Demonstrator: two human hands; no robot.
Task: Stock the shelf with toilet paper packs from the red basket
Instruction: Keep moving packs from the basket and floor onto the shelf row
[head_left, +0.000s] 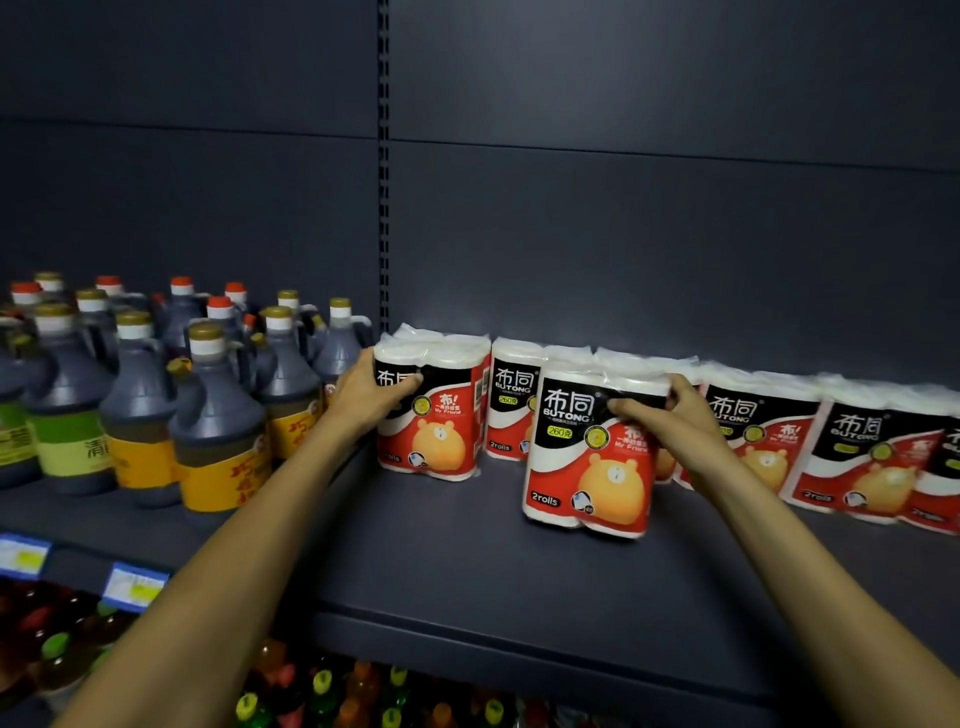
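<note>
Shelf (441, 566): dark grey, dark back panel, runs the whole width, everything below sits on it.
Bottles (218, 415): big crowd of dark sauce jugs on the left half, yellow and green labels, gold or orange caps.
Back row of packs (852, 457): red/black/white toilet paper packs lined up along the back on the right half, touching each other, reaching off to the right edge.
Front pack (589, 452): stands upright on the shelf, out in front of the back row, bear on the wrap, says 2rolls.
Left pack (434, 415): upright too, right next to the jugs at the left end of the row.
Left hand (363, 392): wrapped around the left pack's left side, fingers curled onto its front, so it's gripping it.
Right hand (670, 410): on the front pack's upper right corner, fingers (631, 408) curled over the front face, thumb at the top, gripping that one.
Lower shelf bottles (322, 686): colourful drink bottles, blurry.
Price tags (135, 584): two blue-and-white ones on the shelf edge, can't read them.
</note>
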